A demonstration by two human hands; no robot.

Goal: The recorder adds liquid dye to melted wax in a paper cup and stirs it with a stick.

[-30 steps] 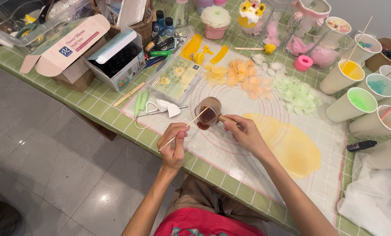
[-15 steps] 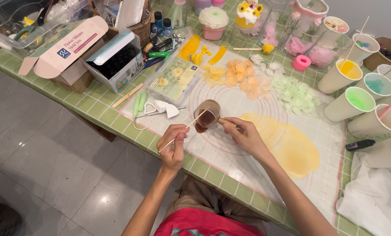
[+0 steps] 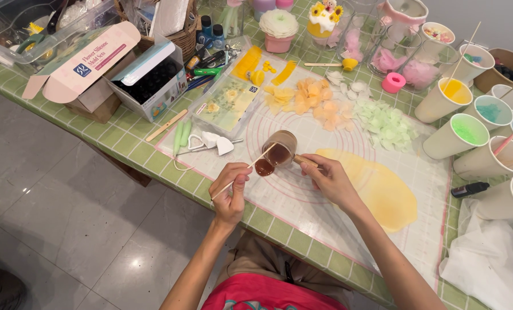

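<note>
Two hands at a small pot (image 3: 280, 148): the right hand (image 3: 332, 182) grips its handle, tilting it further than a second ago, so brown liquid (image 3: 263, 167) now pools on the mat (image 3: 325, 224); the left hand (image 3: 229, 189) pinches a stick (image 3: 251, 166) into the stream.

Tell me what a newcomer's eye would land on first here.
At the centre of the mat, the right hand tips a small brown pot over a brown puddle, while the left hand holds a thin stick to it. Just right lies a big pale yellow sheet; cups of coloured material line the right edge.
</note>
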